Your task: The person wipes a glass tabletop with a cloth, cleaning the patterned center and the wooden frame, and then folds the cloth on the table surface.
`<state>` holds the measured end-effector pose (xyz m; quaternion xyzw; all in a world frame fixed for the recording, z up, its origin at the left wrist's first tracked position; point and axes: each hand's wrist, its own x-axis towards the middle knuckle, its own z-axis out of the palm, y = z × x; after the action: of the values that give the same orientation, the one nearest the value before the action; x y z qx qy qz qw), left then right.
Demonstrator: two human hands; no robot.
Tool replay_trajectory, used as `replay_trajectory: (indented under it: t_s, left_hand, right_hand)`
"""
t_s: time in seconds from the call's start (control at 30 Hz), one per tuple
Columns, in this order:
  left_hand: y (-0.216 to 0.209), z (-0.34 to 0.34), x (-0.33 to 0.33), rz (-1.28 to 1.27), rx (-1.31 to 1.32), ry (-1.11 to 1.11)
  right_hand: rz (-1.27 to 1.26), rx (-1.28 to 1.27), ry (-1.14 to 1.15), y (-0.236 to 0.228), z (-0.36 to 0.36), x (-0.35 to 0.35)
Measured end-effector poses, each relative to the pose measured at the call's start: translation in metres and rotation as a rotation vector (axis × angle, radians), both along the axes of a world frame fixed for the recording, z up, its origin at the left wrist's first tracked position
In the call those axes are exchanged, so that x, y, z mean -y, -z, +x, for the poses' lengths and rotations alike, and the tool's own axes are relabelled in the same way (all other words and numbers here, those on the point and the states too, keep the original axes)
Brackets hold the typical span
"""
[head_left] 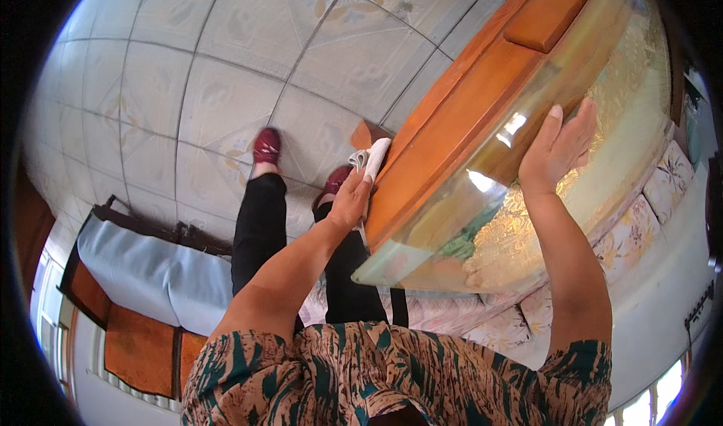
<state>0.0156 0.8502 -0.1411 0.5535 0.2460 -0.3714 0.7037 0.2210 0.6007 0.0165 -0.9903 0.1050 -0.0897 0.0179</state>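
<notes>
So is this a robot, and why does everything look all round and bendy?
No robot here: those are a person's own bare hands. There's just one picture, taken by a wide camera worn on the person's head, looking down, so straight edges bend. The left hand holds a white cloth in its fingers beside the orange-brown wooden table. A clear sheet lies over it, with a gold pattern showing through. The right hand is open over that sheet; I can't tell whether it's pressing down.
</notes>
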Motion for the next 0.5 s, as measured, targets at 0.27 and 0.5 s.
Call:
replay_trajectory:
  t_s: [0.27, 0.5]
  left_hand:
    - [0.141, -0.013, 0.019, 0.206, -0.266, 0.170]
    - [0.194, -0.004, 0.029, 0.471, -0.044, 0.300]
  right_hand:
    - [0.099, -0.068, 0.066, -0.009, 0.002, -0.006]
    - [0.437, -0.094, 0.071, -0.010, 0.003, -0.002]
